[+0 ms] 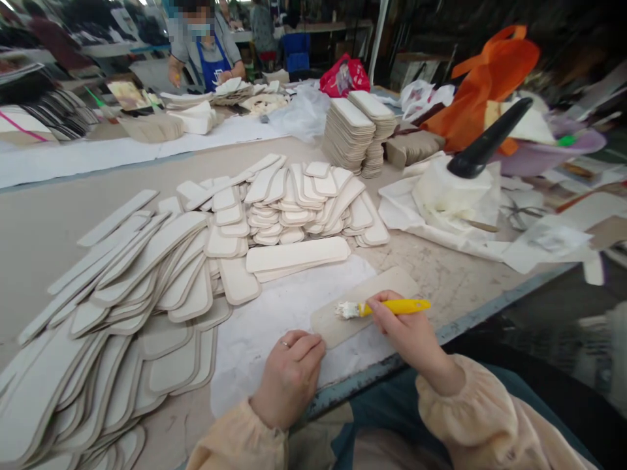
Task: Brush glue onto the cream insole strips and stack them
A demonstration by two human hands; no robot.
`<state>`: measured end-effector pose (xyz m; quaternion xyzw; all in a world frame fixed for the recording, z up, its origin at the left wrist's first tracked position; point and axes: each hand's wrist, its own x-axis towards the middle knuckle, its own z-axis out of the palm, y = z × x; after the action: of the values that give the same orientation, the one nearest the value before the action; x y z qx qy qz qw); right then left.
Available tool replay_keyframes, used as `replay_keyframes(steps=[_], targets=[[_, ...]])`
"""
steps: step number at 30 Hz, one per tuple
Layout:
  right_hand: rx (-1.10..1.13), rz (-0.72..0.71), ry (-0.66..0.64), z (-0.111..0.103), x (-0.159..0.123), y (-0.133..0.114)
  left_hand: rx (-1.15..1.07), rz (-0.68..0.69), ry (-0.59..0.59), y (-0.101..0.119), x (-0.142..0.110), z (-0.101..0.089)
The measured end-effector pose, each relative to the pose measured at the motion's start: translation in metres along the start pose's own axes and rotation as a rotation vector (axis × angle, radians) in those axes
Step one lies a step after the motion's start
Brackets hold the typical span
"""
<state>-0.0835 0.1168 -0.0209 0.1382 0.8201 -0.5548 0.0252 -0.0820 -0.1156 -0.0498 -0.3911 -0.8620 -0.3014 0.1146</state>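
Observation:
A paintbrush (383, 307) with a yellow handle and white-coated bristles is in my right hand (406, 334), closed round its handle. Its bristles rest over a long beige panel (362, 312) with rounded corners, which lies on a sheet of white paper (274, 326). At the panel's near left corner, my left hand (294, 372) has its fingers curled together, the fingertips on the panel's edge. Just beyond the paper is a short stack of long pale panels (298, 254). Many similar pieces (147, 274) lie overlapped to the left.
Right of the pale pieces stands a white block-shaped container with a black spout-like part (490, 143), on crumpled sheeting. Neat panel stacks (349, 130) stand at the back. An orange bag (490, 85) leans by a purple basin (558, 153). A co-worker (206, 52) is across the table.

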Motion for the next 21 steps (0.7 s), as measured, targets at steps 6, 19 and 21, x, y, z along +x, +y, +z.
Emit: replay_keyframes(steps=[6, 19, 21], targets=[[-0.350, -0.071, 0.302, -0.067, 0.024, 0.014, 0.003, -0.005, -0.030, -0.004, -0.001, 0.004], [-0.933, -0.586, 0.049, -0.024, -0.024, 0.010, 0.062, 0.081, 0.001, -0.007, -0.004, 0.005], [-0.773, -0.579, -0.054, -0.006, -0.037, -0.003, 0.060, 0.080, 0.010, -0.008, -0.004, 0.005]])
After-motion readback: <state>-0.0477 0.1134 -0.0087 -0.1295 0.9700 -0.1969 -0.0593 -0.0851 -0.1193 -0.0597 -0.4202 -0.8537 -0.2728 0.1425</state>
